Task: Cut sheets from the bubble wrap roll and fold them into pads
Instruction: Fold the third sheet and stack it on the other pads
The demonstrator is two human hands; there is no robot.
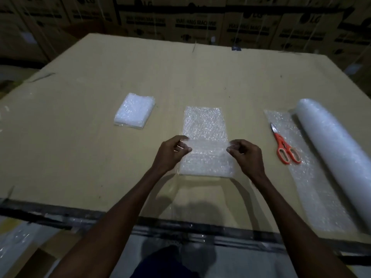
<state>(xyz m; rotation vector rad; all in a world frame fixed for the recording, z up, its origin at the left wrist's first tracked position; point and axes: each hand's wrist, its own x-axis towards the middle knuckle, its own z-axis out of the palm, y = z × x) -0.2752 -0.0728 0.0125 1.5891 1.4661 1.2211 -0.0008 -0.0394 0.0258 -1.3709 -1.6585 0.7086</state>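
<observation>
A cut bubble wrap sheet (204,125) lies lengthwise in the middle of the cardboard-topped table (80,137). Its near part is folded over. My left hand (170,153) pinches the fold's left edge and my right hand (247,155) pinches its right edge, both just above the sheet. The bubble wrap roll (331,145) lies at the right with a strip unrolled beside it. Orange-handled scissors (285,146) rest shut on that strip. A stack of folded pads (134,111) sits at the left of the sheet.
Stacked cardboard boxes (200,23) printed with washing machine labels stand behind the table. The table's dark front edge (180,225) runs close to my body. Loose plastic lies on the floor at the lower left (16,241).
</observation>
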